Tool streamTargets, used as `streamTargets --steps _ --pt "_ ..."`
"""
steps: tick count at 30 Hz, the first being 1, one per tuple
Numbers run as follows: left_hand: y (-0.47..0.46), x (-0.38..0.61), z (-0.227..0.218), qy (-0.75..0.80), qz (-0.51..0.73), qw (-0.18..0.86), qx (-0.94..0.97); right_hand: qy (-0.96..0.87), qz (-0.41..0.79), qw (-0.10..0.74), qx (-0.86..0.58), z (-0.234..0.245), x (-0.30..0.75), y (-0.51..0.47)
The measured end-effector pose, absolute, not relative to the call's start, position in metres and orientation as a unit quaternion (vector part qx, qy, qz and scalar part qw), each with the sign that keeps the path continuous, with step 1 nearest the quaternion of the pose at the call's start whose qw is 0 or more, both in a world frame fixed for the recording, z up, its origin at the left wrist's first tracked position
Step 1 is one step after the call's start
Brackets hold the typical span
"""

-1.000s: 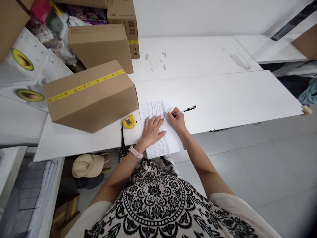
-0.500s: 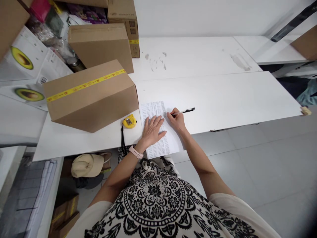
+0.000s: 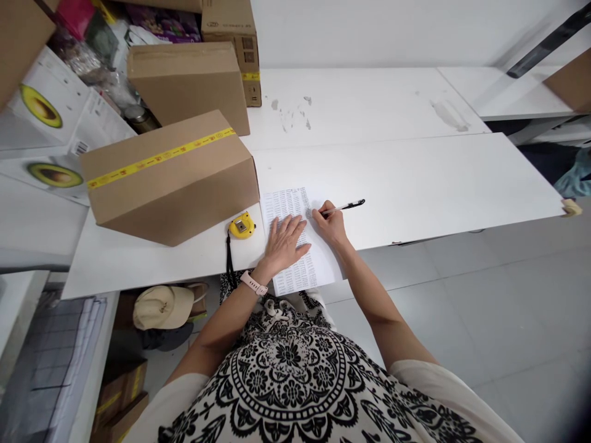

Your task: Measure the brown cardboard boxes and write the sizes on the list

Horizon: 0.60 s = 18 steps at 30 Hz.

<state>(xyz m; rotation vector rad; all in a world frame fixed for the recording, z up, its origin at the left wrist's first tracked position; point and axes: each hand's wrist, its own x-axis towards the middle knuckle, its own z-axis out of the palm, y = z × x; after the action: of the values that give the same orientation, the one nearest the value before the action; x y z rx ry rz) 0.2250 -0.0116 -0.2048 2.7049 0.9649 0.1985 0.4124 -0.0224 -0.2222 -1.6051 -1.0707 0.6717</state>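
A printed sheet of paper (image 3: 295, 280) with columns of small text lies at the front edge of the white table, its lower end jutting past the edge. My left hand (image 3: 285, 244) rests flat on it, fingers spread. My right hand (image 3: 330, 224) grips a pen (image 3: 353, 205) with a clear barrel and black end, over the right part of the sheet. The pen's tip is hidden by my fingers. Left of the paper sits a yellow tape measure (image 3: 242, 226) with a black wrist strap hanging over the table edge.
A large taped cardboard box (image 3: 175, 178) stands on the white table (image 3: 392, 178) at left, with more boxes (image 3: 189, 80) behind it. White boxes with avocado pictures (image 3: 55, 144) are at far left. Below the table is a beige cap (image 3: 161, 306).
Almost nothing differs. My right hand and the pen have shifted very slightly to the right, as has the whole view; my left hand stays flat on the paper.
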Motion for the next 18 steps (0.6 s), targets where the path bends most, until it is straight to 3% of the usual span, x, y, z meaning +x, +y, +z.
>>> streamTargets --steps 18 --pt "-0.0114 0.2251 -0.2043 0.336 0.062 0.139 0.929 -0.441 0.276 0.521 -0.677 -0.2211 0.4111 -0.0226"
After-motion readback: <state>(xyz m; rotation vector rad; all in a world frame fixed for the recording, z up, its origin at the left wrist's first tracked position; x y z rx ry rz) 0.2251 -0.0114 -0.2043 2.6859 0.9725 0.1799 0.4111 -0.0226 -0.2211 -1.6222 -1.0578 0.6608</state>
